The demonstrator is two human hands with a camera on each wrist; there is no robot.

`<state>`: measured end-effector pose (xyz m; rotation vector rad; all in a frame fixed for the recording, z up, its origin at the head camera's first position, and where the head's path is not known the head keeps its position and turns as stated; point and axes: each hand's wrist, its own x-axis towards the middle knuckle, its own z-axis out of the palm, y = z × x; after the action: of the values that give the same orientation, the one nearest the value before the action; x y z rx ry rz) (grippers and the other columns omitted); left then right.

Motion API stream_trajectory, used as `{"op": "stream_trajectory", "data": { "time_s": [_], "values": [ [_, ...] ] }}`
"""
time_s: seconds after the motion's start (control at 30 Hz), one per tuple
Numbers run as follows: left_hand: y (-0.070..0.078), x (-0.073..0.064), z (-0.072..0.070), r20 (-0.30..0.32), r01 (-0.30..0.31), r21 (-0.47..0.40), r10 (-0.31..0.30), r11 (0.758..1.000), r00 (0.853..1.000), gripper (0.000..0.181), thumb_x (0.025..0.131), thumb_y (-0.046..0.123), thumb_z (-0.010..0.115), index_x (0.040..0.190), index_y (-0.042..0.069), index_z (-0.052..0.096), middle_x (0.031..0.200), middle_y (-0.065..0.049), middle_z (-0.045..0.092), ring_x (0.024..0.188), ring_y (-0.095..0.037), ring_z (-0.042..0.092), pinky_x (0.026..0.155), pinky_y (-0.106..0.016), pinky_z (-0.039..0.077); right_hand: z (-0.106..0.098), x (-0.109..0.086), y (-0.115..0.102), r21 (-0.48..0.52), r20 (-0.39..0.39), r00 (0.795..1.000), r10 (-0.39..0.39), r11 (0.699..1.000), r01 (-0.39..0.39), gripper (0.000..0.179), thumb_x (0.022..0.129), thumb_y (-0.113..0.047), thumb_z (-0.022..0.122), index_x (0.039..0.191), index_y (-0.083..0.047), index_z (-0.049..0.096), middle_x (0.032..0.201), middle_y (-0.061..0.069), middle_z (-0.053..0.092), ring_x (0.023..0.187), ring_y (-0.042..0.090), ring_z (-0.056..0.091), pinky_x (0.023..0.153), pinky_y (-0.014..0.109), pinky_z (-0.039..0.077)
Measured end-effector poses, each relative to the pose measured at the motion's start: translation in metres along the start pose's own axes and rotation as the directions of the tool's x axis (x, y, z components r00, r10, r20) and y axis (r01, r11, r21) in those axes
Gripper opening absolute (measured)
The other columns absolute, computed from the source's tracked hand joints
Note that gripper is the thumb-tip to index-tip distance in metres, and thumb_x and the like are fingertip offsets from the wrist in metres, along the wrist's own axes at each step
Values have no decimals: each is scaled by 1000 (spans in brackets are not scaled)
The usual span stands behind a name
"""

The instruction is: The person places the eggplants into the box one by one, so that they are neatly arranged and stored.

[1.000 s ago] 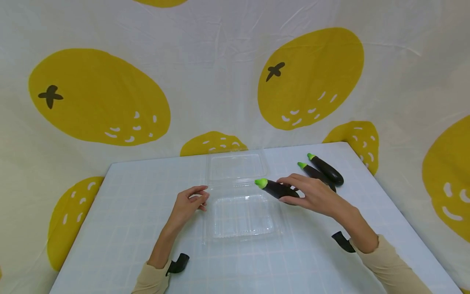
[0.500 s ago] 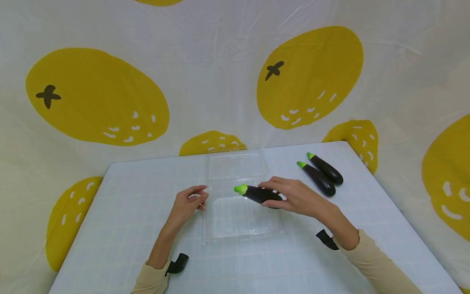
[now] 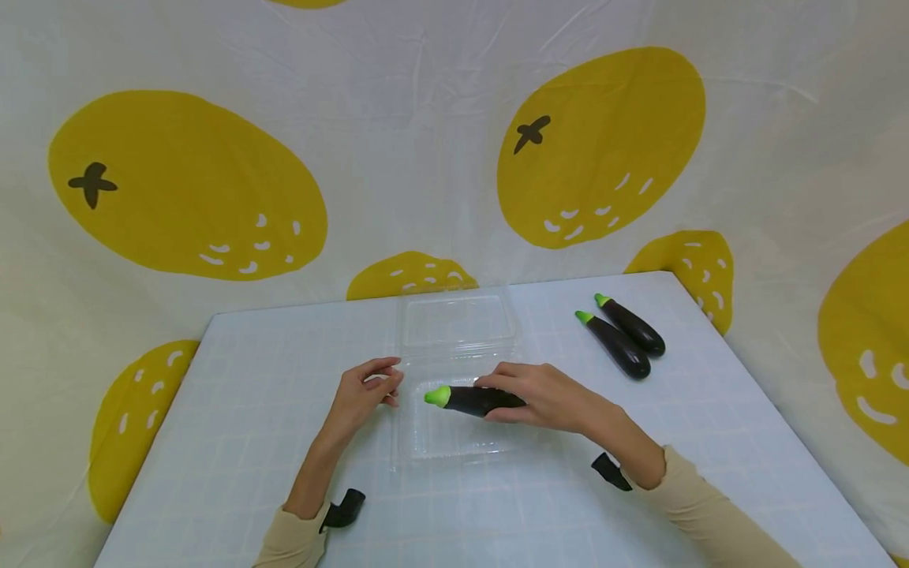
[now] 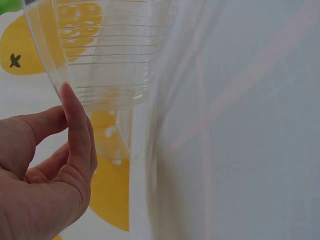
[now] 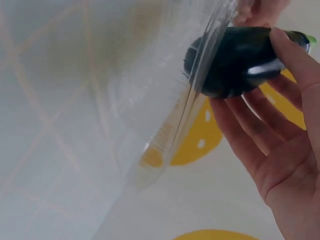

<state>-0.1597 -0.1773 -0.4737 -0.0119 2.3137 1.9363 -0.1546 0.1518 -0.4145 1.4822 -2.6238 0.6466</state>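
Observation:
A clear hinged plastic container (image 3: 458,456) lies open on the table, its lid (image 3: 460,319) laid back toward the wall. My right hand (image 3: 543,396) holds a dark eggplant (image 3: 469,400) with a bright green stem over the container's base. In the right wrist view, the fingers and thumb grip the eggplant (image 5: 245,62), and its blunt end shows behind the clear rim. My left hand (image 3: 367,392) is at the container's left side. There, in the left wrist view, the thumb and fingers (image 4: 77,132) pinch the edge of the clear wall (image 4: 110,60).
Two more eggplants, one nearer (image 3: 616,347) and one farther (image 3: 634,325), lie side by side at the back right of the table. A pale checked cloth (image 3: 284,379) covers the tabletop. Behind it hangs a white sheet (image 3: 412,142) printed with yellow fruit.
My right hand has carried the eggplant left and slightly toward me, from the container's right side to over its base. The left hand stays in place at the rim.

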Motion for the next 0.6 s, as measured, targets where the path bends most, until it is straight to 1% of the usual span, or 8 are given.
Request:
{"op": "stream_trajectory", "data": {
  "time_s": [0.23,0.33,0.47,0.6],
  "values": [
    [-1,0,0,3,-4,-7,4,1000,1000,43,97,15,73,135,-4,62,108,-19,63,71,-16,65,69,-23,60,16,2,-2,-22,21,999,-44,999,44,41,91,-32,80,127,-14,69,108,-1,66,84,9,59,73,20,53],
    [-2,0,0,4,-7,-8,7,1000,1000,43,97,15,73,135,-4,62,108,-19,63,72,-16,65,68,-23,60,22,2,-4,-36,36,998,-55,998,56,42,91,-32,80,126,-14,69,106,-2,65,83,9,59,72,19,53],
    [-3,0,0,2,-8,-6,8,1000,1000,43,97,15,74,134,-3,63,107,-19,63,72,-18,65,68,-24,60,29,1,-4,-44,67,997,-50,998,53,41,91,-34,79,126,-15,69,106,-2,64,83,9,58,72,18,52],
    [-3,0,0,-1,-7,-7,7,1000,1000,43,97,15,74,134,-2,64,107,-19,63,73,-18,66,69,-24,60,34,1,-5,-33,107,994,-27,999,31,41,94,-36,77,128,-15,69,106,-1,64,83,10,58,72,18,51]
  ]
}}
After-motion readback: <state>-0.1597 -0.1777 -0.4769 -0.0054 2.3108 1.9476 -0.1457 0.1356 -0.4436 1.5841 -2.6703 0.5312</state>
